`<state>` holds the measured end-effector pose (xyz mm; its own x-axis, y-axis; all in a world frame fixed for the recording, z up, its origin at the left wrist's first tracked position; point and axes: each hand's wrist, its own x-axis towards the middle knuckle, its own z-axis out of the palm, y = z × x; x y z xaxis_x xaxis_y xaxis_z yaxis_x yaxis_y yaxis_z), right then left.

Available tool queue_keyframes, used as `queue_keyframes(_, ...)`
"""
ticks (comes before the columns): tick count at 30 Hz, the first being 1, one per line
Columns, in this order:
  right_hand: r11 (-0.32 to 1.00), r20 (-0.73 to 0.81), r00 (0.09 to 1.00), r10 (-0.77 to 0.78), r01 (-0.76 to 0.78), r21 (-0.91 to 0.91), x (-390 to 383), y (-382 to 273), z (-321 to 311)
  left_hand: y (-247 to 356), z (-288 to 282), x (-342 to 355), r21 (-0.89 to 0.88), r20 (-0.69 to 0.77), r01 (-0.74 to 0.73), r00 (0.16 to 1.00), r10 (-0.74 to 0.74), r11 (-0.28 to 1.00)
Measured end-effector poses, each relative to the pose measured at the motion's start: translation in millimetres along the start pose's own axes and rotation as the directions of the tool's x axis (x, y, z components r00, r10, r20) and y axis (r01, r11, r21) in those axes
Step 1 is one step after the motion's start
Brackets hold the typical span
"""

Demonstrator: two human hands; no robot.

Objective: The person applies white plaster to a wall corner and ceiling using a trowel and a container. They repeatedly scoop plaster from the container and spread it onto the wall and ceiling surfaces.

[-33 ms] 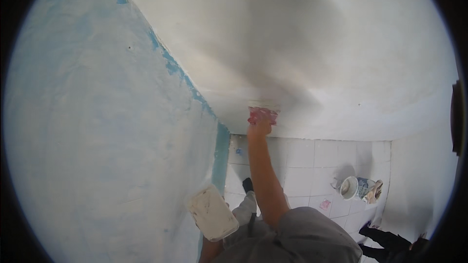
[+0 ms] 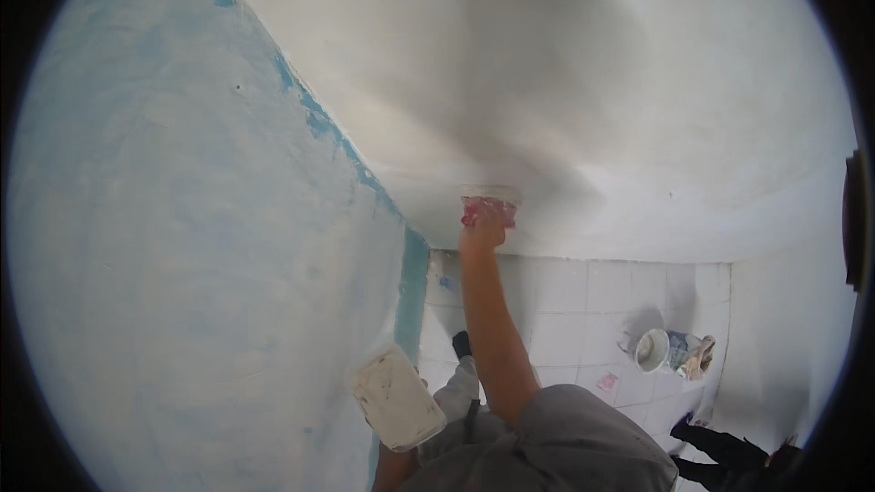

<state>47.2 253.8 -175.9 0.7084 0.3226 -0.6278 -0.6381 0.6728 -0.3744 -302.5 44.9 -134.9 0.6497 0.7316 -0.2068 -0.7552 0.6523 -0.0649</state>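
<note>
My right hand [image 2: 483, 237] is closed round a wide putty spreader [image 2: 489, 210], red and pink with a pale edge, smeared with white. The spreader's edge meets the white wall [image 2: 583, 109] low down, just above the tiled floor. My left forearm [image 2: 394, 472] comes up from the lower edge, under a white rectangular plastic tub [image 2: 398, 396] held tilted beside the blue-and-white wall. The tub covers my left hand, so its fingers are hidden. Dried smears mark the tub's pale surface.
A patchy blue wall [image 2: 182, 219] rises on my left, meeting the white wall at a corner. White floor tiles [image 2: 561, 337] carry a white bucket [image 2: 652, 351], other containers beside it and a pink scrap [image 2: 608, 382]. Another person's dark-clothed legs [image 2: 729, 456] show at lower right.
My right hand and the spreader have shifted slightly up and left along the white wall. The tub stays where it was.
</note>
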Motion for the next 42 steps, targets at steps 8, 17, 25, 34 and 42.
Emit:
queue_keyframes(8,0.999,0.001,1.000,-0.016,0.016,0.044,-63.3,-37.4,76.8,-39.7,-0.8,4.0,-0.060,0.053,-0.018,0.998,0.021,0.998)
queue_keyframes(17,0.790,0.058,0.831,-0.554,0.546,-0.278,-3.1,-86.9,-27.3,-67.2,-24.0,-26.8,-0.087,0.016,-0.051,0.998,0.053,0.995)
queue_keyframes(25,-0.219,0.503,0.193,-0.843,0.730,-0.647,13.9,27.0,29.4,-49.5,5.1,6.0,-0.163,-0.023,0.120,0.992,-0.126,0.979)
queue_keyframes(34,0.475,0.154,0.609,-0.778,0.731,-0.491,25.7,-55.7,-38.7,-36.9,-0.6,0.8,-0.253,-0.063,0.094,0.992,-0.113,0.963)
queue_keyframes(42,0.404,0.145,0.596,-0.790,0.683,-0.608,-10.1,36.0,21.2,-36.5,-8.5,5.2,-0.178,-0.063,0.081,0.994,-0.094,0.981)
